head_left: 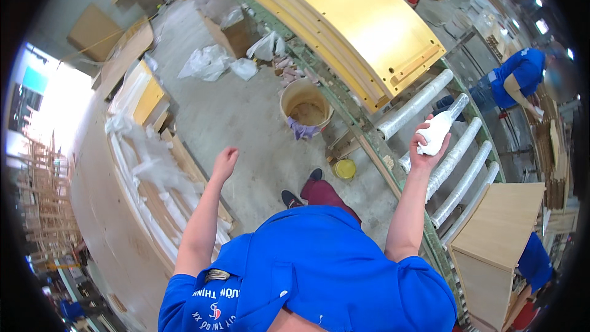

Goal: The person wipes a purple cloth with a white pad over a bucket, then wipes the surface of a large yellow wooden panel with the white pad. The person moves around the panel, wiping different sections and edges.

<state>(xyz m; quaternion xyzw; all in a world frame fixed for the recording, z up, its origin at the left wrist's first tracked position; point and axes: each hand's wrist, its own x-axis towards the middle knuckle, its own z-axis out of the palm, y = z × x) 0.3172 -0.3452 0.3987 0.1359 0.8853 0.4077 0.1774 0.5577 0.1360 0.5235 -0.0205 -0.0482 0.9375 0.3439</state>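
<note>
Bottle [434, 137], white and tilted, is gripped in my right hand [424, 155] above the pale rollers [453, 165], near the yellow panel stack [350, 15]. Left hand [226, 164] hangs over the floor [258, 147], fingers curled into a loose fist; too small on my feed to tell whether they pinch anything. Bucket [301, 91] stands between, farther out.

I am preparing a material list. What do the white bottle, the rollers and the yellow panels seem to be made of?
White bottle: probably smooth plastic, by its moulded shape. Rollers: core unclear; shiny, wrinkled covering looks like plastic film. Yellow panels: perhaps wood, from thick board edges; glare suggests glossy paint or lacquer.
</note>
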